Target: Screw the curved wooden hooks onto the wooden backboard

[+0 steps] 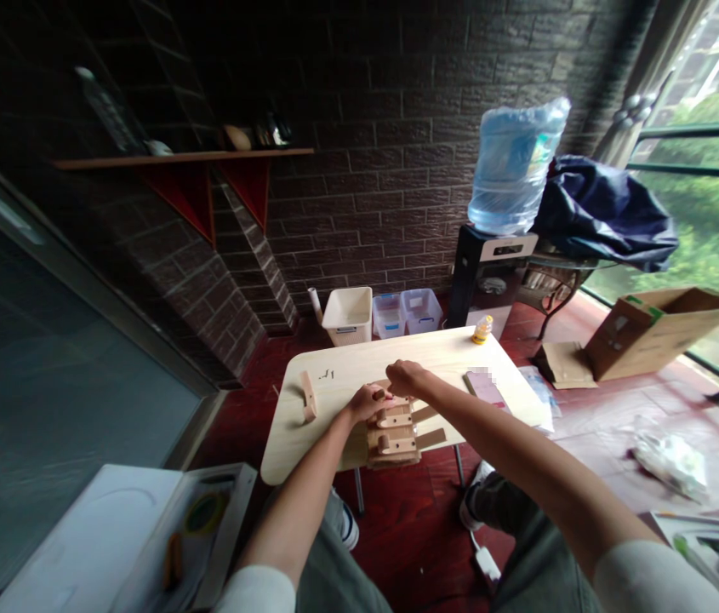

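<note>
A small wooden assembly (pixel 393 431) of blocks and slats sits at the near edge of a low light-wood table (pixel 359 370). My left hand (pixel 367 403) grips its upper left side with curled fingers. My right hand (pixel 405 377) rests on its top, fingers bent down on a part too small to make out. A loose wooden piece (pixel 308 397) lies to the left on the table, with small dark screws (pixel 327 374) beyond it. A flat pinkish item (pixel 485 386) lies to the right.
A small yellow bottle (pixel 482 329) stands at the table's far right corner. Behind are a white bin (pixel 349 315), two clear boxes (pixel 406 311), and a water dispenser (pixel 505 213). An open cardboard box (pixel 656 328) lies right. A white case (pixel 135 536) sits near left.
</note>
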The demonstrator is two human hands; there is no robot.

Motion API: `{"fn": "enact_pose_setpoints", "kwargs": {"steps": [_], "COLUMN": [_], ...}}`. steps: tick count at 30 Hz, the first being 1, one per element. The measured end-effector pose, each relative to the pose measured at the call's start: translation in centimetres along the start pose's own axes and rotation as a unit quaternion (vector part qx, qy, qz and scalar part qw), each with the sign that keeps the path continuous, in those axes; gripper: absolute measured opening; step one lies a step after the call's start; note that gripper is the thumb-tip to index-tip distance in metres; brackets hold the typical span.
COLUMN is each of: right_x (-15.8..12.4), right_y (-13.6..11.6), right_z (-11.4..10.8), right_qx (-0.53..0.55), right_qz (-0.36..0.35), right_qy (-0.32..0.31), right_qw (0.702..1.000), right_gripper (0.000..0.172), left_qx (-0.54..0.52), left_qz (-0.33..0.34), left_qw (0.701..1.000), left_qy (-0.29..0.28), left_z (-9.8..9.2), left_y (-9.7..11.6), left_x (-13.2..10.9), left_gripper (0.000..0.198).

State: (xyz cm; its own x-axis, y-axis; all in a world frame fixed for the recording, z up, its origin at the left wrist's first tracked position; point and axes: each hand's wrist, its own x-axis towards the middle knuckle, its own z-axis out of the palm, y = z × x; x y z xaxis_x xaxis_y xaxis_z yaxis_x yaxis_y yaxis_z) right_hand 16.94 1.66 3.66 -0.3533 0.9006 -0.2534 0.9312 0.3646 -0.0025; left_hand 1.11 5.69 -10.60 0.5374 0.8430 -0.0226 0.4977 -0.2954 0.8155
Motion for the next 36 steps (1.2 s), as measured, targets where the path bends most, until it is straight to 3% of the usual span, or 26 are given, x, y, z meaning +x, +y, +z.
{"fn": "enact_pose_setpoints", "kwargs": {"steps": [7, 16, 21, 26, 31, 36], "right_x": [0.0, 1.6, 1.7, 0.9, 0.7, 0.4], "right_y": [-0.3, 0.0, -1.1, -1.8, -1.2, 0.0], "right_z": [0.8, 0.7, 0.0, -0.1, 1.0, 1.4], "right_qx": [-0.073, -0.029, -0.002, -0.07, -0.093, -0.058], "right_qz": [-0.095, -0.056, -0.014, -0.052, -0.085, -0.05], "right_qy": [0.046, 0.019, -0.031, 0.025, 0.025, 0.054], "right_qw": [0.992, 0.998, 0.999, 0.996, 0.992, 0.996], "right_gripper": [0.031, 0.036, 0.037, 0.036, 0.029, 0.034], "left_qx": [-0.023, -0.039, -0.016, -0.006, -0.019, 0.005], "left_qz": [-0.01, -0.01, -0.011, -0.022, -0.031, -0.008], "left_qw": [1.0, 0.999, 1.0, 1.0, 0.999, 1.0], "left_qy": [-0.004, 0.004, 0.006, 0.007, 0.007, -0.001], "left_z": [-0.1, 0.1, -0.2, -0.6, -0.3, -0.2], "left_y": [0.0, 0.1, 1.0, 1.5, 1.2, 0.6], "left_x": [-0.2, -0.2, -0.5, -0.7, -0.5, -0.1], "left_gripper": [0.035, 0.029, 0.034, 0.04, 0.035, 0.025]}}
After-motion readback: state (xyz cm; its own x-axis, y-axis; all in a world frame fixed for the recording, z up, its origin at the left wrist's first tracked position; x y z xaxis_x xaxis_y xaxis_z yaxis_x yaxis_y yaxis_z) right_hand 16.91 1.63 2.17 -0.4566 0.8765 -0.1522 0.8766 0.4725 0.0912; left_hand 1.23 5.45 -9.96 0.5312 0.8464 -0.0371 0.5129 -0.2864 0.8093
